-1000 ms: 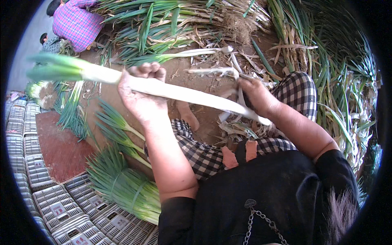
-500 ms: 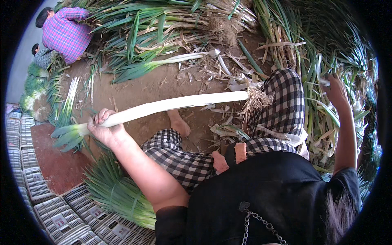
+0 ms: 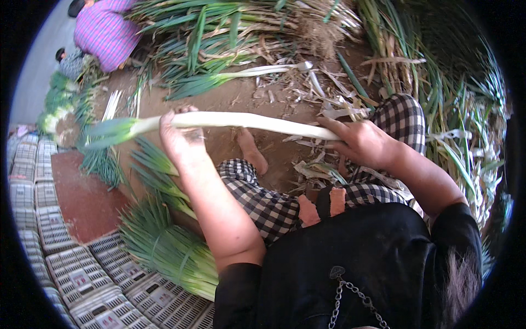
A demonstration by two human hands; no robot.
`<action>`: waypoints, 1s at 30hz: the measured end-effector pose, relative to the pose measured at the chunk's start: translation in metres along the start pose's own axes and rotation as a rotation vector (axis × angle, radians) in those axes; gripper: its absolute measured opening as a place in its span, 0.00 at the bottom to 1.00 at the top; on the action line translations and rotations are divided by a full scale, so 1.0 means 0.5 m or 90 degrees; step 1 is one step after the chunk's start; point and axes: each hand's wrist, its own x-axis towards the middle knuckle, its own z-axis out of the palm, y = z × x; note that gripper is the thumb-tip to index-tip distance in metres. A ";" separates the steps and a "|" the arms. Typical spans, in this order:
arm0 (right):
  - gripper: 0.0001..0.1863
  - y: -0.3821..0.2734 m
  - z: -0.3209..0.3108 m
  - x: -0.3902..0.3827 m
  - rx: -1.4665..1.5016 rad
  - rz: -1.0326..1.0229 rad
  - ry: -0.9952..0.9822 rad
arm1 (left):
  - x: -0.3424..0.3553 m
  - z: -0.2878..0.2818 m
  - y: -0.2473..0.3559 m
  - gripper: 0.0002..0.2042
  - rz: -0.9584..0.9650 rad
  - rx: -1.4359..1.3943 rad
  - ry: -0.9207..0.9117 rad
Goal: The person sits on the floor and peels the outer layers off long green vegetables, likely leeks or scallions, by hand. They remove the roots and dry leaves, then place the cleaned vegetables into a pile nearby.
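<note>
Left hand curls closed round the leek near its green end; right hand is closed over the opposite, white end. Between them it spans crosswise above the floor, green tip jutting leftward.

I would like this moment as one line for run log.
left hand: holds onion stalk near its green leaves | right hand: at stalk's other end | nearby: tied green bundle, white crates

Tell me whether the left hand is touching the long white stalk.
Touching: the head view shows the left hand wrapped round the long white stalk near its green leaves.
</note>
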 end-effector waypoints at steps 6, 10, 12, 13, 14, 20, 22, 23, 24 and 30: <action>0.15 0.010 0.016 0.001 0.127 -0.026 -0.004 | -0.030 0.019 -0.005 0.03 0.045 0.063 0.086; 0.10 0.034 0.043 0.016 0.121 0.043 0.040 | -0.038 0.028 -0.006 0.03 0.071 0.066 0.106; 0.10 0.047 0.045 0.024 0.126 0.084 0.064 | -0.036 0.027 -0.011 0.03 0.079 0.059 0.078; 0.10 0.054 0.052 0.024 0.135 0.111 0.088 | -0.036 0.032 -0.013 0.03 0.083 0.061 0.099; 0.10 0.061 0.060 0.026 0.145 0.136 0.112 | -0.037 0.039 -0.012 0.03 0.089 0.064 0.122; 0.12 0.177 0.027 0.017 0.606 0.485 0.566 | -0.025 0.041 -0.013 0.03 0.147 0.044 0.166; 0.12 0.210 -0.029 -0.008 0.676 0.507 0.709 | -0.012 0.012 -0.001 0.04 0.146 0.030 0.159; 0.12 0.232 -0.061 -0.037 0.686 0.457 0.737 | -0.014 0.004 0.008 0.04 0.146 0.026 0.166; 0.12 0.274 -0.092 -0.072 0.747 0.451 0.787 | -0.014 0.004 0.013 0.04 0.144 0.016 0.167; 0.26 0.193 -0.090 -0.093 -0.056 0.260 0.236 | -0.020 0.001 0.004 0.04 0.089 -0.027 0.014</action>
